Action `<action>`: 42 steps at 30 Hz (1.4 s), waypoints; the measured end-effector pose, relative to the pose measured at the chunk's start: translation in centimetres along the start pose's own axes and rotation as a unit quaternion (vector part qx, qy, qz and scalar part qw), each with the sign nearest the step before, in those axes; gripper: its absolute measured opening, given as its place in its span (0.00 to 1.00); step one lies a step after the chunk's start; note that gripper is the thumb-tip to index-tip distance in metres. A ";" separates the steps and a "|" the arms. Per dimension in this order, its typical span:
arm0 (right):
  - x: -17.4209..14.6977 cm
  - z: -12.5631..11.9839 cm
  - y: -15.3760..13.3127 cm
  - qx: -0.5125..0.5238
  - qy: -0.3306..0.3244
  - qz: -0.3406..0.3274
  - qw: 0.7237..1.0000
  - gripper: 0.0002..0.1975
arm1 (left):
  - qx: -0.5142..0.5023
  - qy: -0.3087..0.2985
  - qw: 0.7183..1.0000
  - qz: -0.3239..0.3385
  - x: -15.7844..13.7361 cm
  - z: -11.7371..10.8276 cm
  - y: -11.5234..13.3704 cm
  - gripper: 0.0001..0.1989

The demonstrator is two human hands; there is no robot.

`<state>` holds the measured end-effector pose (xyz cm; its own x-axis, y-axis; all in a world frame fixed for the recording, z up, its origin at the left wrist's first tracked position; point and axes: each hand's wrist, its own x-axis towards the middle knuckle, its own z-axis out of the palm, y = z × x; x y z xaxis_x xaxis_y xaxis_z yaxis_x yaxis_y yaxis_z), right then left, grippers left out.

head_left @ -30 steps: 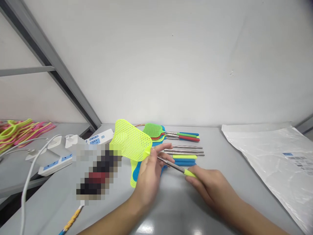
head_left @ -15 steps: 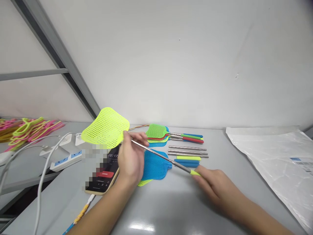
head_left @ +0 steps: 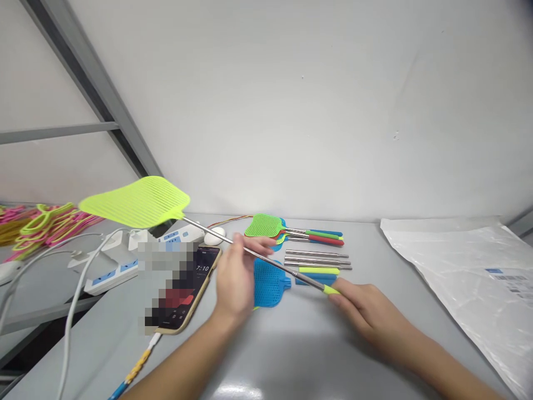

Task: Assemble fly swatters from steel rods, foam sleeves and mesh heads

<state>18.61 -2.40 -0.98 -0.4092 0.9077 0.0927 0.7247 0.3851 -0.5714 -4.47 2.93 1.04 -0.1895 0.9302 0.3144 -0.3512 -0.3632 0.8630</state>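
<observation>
A yellow-green fly swatter [head_left: 139,203] slants across the view, its perforated head at the left and its metal rod running down to a yellow-green grip. My right hand [head_left: 368,311] is closed round that grip. Partway along the rod, my left hand [head_left: 237,278] pinches it with the thumb while the other fingers stretch out loosely. Behind the left hand lies a blue swatter head [head_left: 268,283], with a bit of yellow-green showing under it. Several metal rods [head_left: 318,261] lie side by side, near a yellow-green grip [head_left: 320,271] and blue grips [head_left: 322,279].
Swatters with green, red and blue grips are stacked by the wall, a green head [head_left: 263,225] on top. A phone [head_left: 195,294] and power strips [head_left: 110,278] with cables lie at left, beyond them pink and yellow-green cords [head_left: 54,228]. A plastic bag [head_left: 453,278] covers the right side.
The swatter's head has moved left and turned flatter to view, and more rod now shows. My left hand has slid right along the rod, away from the head. My right hand has barely moved.
</observation>
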 end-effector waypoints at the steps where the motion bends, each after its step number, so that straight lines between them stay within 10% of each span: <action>1: 0.0 0.0 0.2 -0.009 0.002 -0.007 1.000 0.16 | -0.018 0.032 0.999 0.021 0.8 -0.4 0.4 0.23; 8: -0.3 -0.7 1.7 -0.052 0.013 -0.038 0.998 0.14 | -0.033 0.040 0.998 0.036 2.1 -1.1 1.0 0.22; 23: -0.3 -1.0 0.7 -0.126 0.062 -0.086 0.986 0.09 | 0.213 -0.302 0.918 -0.142 -2.7 0.3 -0.9 0.22; 42: 0.0 -5.6 7.0 -0.287 0.175 -0.073 0.939 0.16 | 0.082 -0.053 0.987 -0.129 1.7 -0.6 1.2 0.23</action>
<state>26.73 1.24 -0.43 -0.3933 0.7990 0.4549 0.8954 0.4453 -0.0081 -5.73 4.02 2.37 -0.0139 0.9941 0.1074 -0.2211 -0.1078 0.9693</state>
